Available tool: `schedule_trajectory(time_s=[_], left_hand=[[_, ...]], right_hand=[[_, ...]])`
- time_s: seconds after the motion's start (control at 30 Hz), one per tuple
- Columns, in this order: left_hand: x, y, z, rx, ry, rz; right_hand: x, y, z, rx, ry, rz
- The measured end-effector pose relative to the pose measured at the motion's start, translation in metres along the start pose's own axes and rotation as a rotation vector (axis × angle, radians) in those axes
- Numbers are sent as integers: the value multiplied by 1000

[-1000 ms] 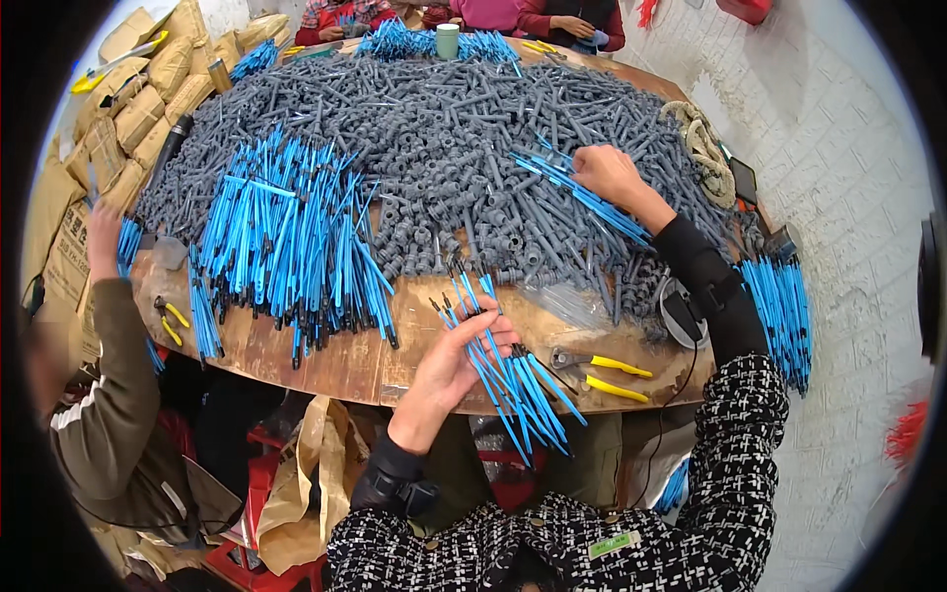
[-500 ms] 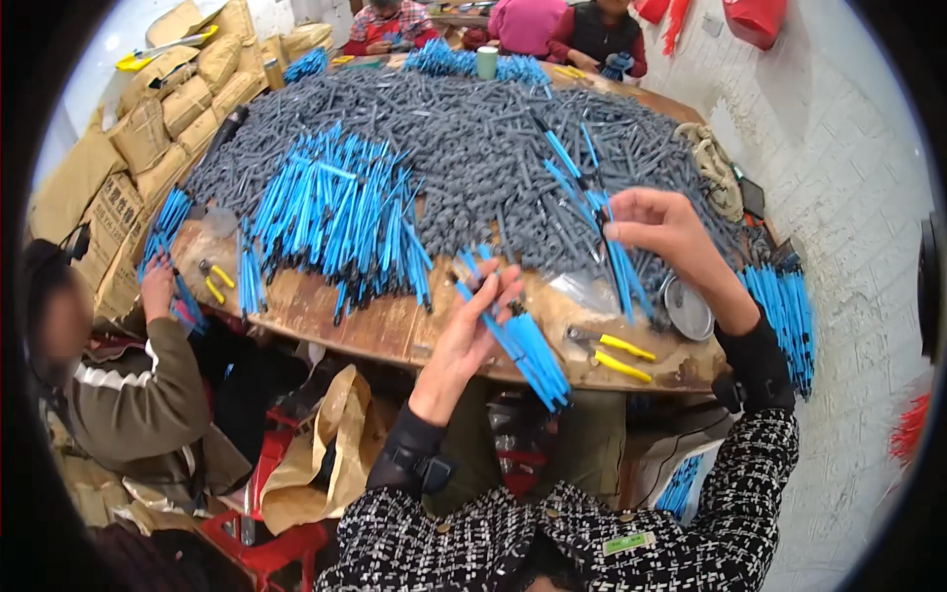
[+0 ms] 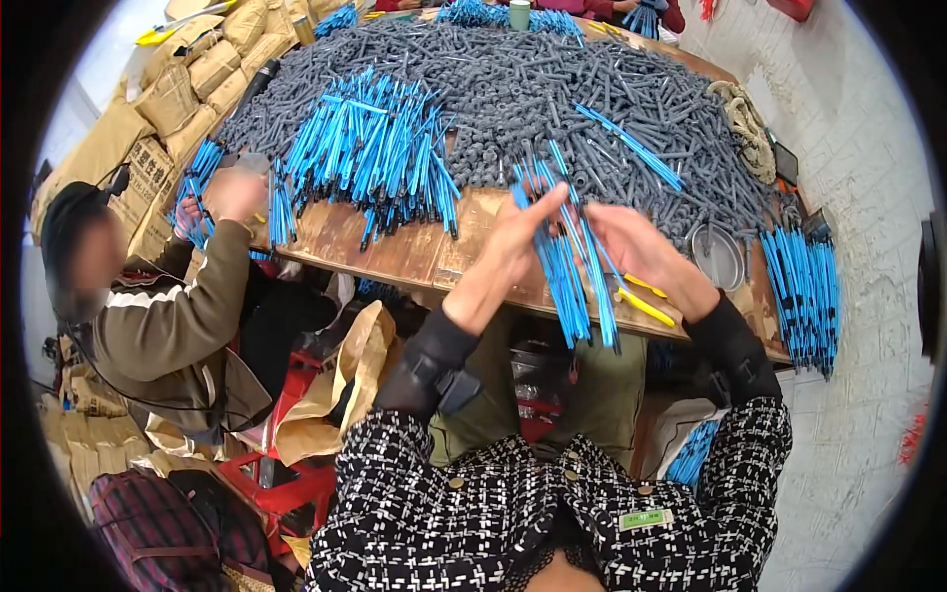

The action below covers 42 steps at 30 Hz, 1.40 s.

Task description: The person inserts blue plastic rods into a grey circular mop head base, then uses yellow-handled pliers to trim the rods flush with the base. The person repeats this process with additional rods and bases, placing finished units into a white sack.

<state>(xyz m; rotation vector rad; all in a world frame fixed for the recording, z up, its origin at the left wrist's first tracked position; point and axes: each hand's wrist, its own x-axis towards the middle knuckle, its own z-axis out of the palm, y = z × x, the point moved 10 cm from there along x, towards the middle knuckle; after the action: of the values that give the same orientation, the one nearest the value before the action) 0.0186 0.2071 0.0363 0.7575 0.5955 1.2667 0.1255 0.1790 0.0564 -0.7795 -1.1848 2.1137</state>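
Observation:
My left hand (image 3: 518, 237) is closed around a bundle of thin blue sticks with black ends (image 3: 560, 291), held tilted above the table's near edge. Close beside it, my right hand (image 3: 636, 247) has its fingers curled against more blue sticks (image 3: 598, 281) at the bundle's right side; its fingertips are partly hidden. Just under the right hand lie yellow-handled pliers (image 3: 648, 306), their jaws covered. Beyond both hands spreads a large heap of grey plastic tube-like pieces (image 3: 513, 89). A few loose blue sticks (image 3: 631, 146) rest on it.
A big pile of blue sticks (image 3: 370, 148) lies left on the wooden table (image 3: 395, 242). A round clear-walled dish (image 3: 717, 257), coiled rope (image 3: 745, 133) and another stick stack (image 3: 801, 296) are at right. A co-worker (image 3: 168, 306) sits at left by a paper sack (image 3: 335, 395).
My right hand has come down and left from the heap with blue sticks, meeting the bundle in my left hand. The view has tilted downward. The co-worker's arm has moved.

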Motion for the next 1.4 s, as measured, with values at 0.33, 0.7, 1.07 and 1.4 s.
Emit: schedule_trajectory(time_s=[0.33,0.7,1.07,1.4], left_hand=[[65,-58,-49,-53,207,-104],[72,-43,-64,54,477,-17],[65,-37,-49,-286,127,-135],[26,-12,-4,-24,84,-124]], right_hand=[[32,-18,-64,-767,354,-106],[26,-33,-12,-1119,421,-525],[24,-44,-58,-900,477,-289],[-21,-49,-6,-1268,493,-474]])
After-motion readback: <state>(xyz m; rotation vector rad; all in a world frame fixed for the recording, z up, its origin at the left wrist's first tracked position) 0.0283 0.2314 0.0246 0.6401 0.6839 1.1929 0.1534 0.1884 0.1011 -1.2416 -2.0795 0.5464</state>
